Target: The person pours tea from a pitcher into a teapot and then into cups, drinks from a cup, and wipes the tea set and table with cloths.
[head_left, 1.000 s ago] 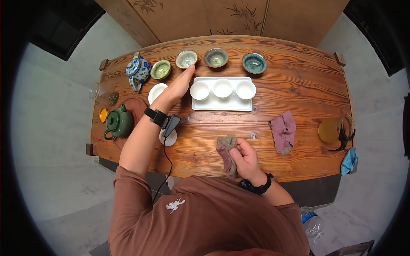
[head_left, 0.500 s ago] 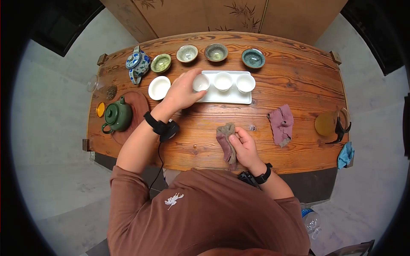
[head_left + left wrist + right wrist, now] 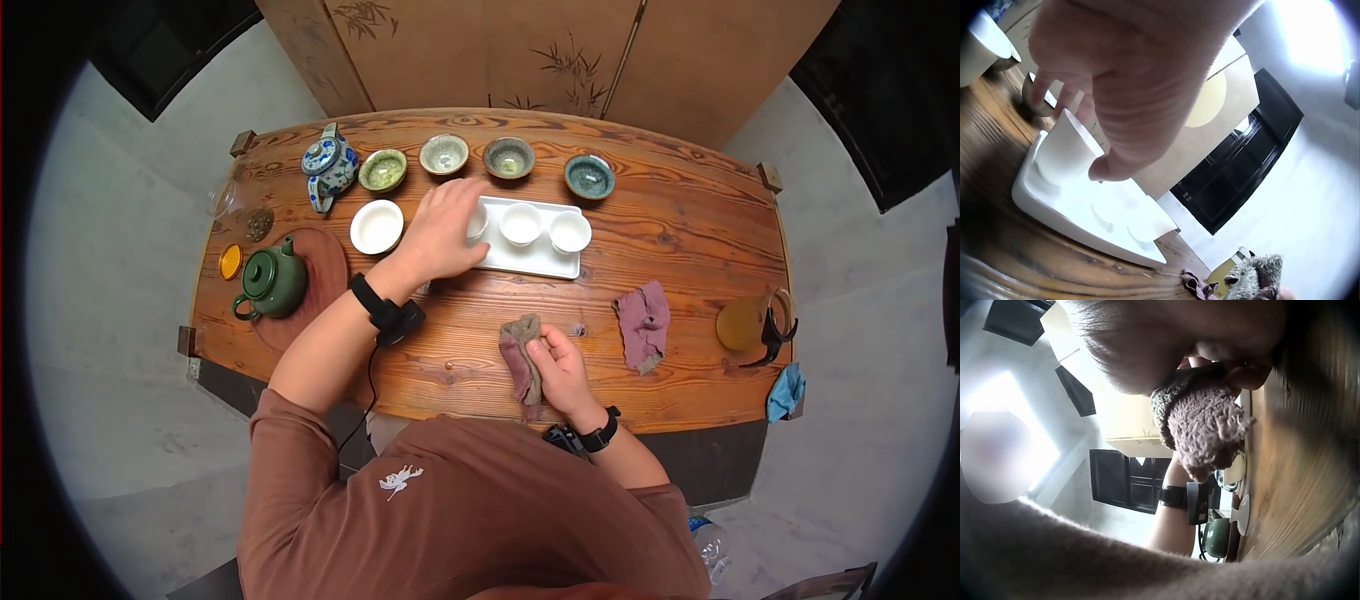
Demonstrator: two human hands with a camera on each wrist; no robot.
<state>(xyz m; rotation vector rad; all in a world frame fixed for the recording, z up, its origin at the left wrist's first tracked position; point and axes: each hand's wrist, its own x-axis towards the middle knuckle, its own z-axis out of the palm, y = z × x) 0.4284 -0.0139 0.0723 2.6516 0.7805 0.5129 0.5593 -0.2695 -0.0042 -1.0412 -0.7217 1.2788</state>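
Note:
On a white rectangular tray (image 3: 530, 262) stand three small white cups. My left hand (image 3: 440, 232) is at the leftmost cup (image 3: 1063, 150), thumb and fingers around its rim on opposite sides; the palm partly covers this cup in the head view. The middle cup (image 3: 521, 224) and right cup (image 3: 570, 232) stand beside it. Near the table's front edge my right hand (image 3: 562, 368) pinches a folded brown and mauve cloth (image 3: 521, 362) between thumb and fingers. Its fluffy surface shows close up in the right wrist view.
Several glazed bowls, among them a teal bowl (image 3: 589, 177), line the back. A white bowl (image 3: 377, 227), blue-and-white teapot (image 3: 329, 170) and green teapot (image 3: 272, 282) stand left. A mauve cloth (image 3: 643, 325), glass pitcher (image 3: 742, 325) and blue cloth (image 3: 787, 391) are at right.
My left hand came down from over the table near the grey-white bowl to the leftmost cup, and its fingers went around it. My right hand keeps holding the folded cloth.

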